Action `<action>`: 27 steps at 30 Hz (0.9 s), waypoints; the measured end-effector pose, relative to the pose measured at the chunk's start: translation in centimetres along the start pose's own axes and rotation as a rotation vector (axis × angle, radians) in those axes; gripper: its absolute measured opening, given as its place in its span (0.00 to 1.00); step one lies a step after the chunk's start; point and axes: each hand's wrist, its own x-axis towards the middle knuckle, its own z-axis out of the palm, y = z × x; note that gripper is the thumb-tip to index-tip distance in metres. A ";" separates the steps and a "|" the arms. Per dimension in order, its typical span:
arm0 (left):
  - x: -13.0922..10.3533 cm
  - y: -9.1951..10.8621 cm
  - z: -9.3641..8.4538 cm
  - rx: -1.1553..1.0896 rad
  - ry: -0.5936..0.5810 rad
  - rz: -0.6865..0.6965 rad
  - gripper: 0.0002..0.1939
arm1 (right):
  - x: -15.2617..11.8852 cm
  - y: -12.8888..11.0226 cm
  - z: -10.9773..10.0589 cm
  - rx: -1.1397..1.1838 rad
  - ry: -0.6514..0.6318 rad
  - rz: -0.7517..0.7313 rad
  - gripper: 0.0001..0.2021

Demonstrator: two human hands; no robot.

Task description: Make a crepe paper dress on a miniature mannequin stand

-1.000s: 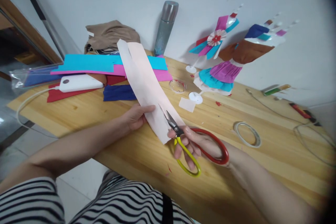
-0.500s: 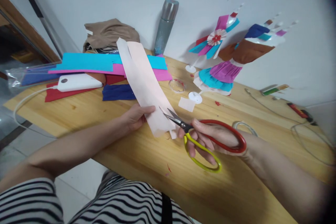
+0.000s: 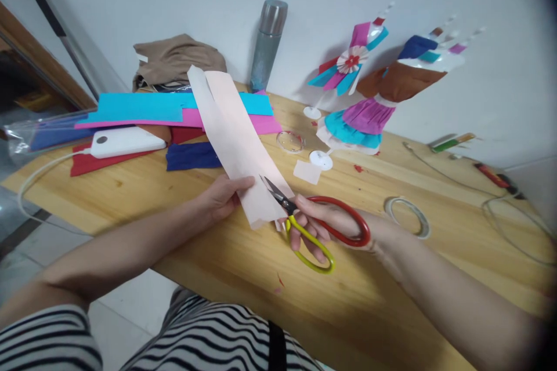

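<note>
My left hand (image 3: 226, 194) pinches a long pale pink paper strip (image 3: 237, 133) near its lower end, thumb on top. The strip is folded lengthwise and slants up and away over the coloured paper. My right hand (image 3: 311, 217) grips a pair of scissors (image 3: 287, 204) with one red and one yellow handle. Their blades lie across the lower part of the strip, nearly closed, with the tips pointing up and left toward my left thumb. A narrow cut piece shows at the strip's lower right edge.
Blue and magenta paper (image 3: 139, 107) lies at the left, beside a white power bank (image 3: 126, 142) with a cable. Behind stand a thermos flask (image 3: 267, 46) and a paper-dressed figure (image 3: 383, 98). A tape roll (image 3: 407, 215) and a small pale paper piece (image 3: 307, 172) rest on the wooden table (image 3: 369, 313).
The scissors have moved left and further into the pale pink strip, and their blades have closed together. My left hand keeps its hold on the strip.
</note>
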 end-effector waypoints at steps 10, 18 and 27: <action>0.3 -0.5 -0.5 -0.008 0.033 -0.007 0.17 | 2.0 1.1 2.5 0.009 0.190 -0.096 0.37; 0.2 -0.4 -0.3 -0.018 0.055 0.008 0.16 | 3.1 2.4 3.1 0.020 0.231 -0.224 0.36; 0.5 -0.6 -0.6 -0.063 0.046 -0.005 0.17 | 3.1 3.4 3.6 -0.006 0.283 -0.302 0.31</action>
